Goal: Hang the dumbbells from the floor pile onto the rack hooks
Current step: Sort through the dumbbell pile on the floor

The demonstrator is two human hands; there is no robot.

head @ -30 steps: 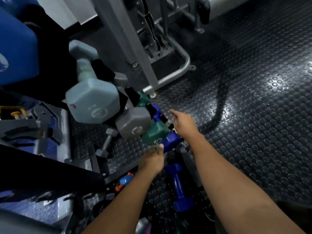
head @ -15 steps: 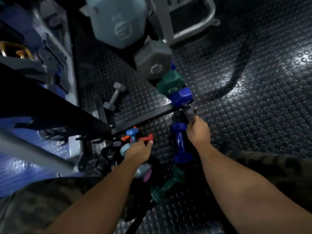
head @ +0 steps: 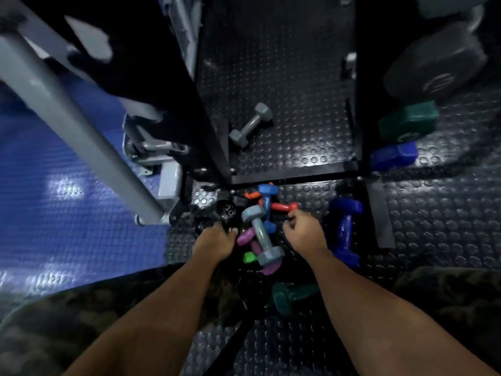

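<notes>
Dumbbells still crowd the floor (head: 284, 77), so by my reading the job is only partly done. Only the head view is available, looking straight down.

Done so far, as far as it shows: at the right edge a large grey dumbbell (head: 436, 69), a green dumbbell (head: 409, 120) and a dark blue dumbbell (head: 393, 156) sit one below the other beside the black rack post (head: 359, 85), apparently hung there; the hooks themselves are hidden.

Left to do: the floor pile lies just in front of the person's knees. A light grey-blue dumbbell (head: 261, 236) lies across a purple dumbbell (head: 253, 246), with a bright green piece (head: 249, 257) just beside them. Behind these are a light blue dumbbell (head: 267, 206) and a red-orange dumbbell (head: 282, 207). A large blue dumbbell (head: 344, 232) lies to the right, a teal dumbbell (head: 290, 295) nearest the person, and a small grey dumbbell (head: 250, 125) well apart, under the rack.

The left hand (head: 215, 241) reaches down at the pile's left edge, fingers curled over a black dumbbell end (head: 227, 213); whether it truly grips it I cannot tell. The right hand (head: 305, 230) has its fingers curled in, touching or just beside the red-orange one's end, and a firm hold is not clear either. I judge this to be the pick-up step, with nothing lifted yet.
</notes>
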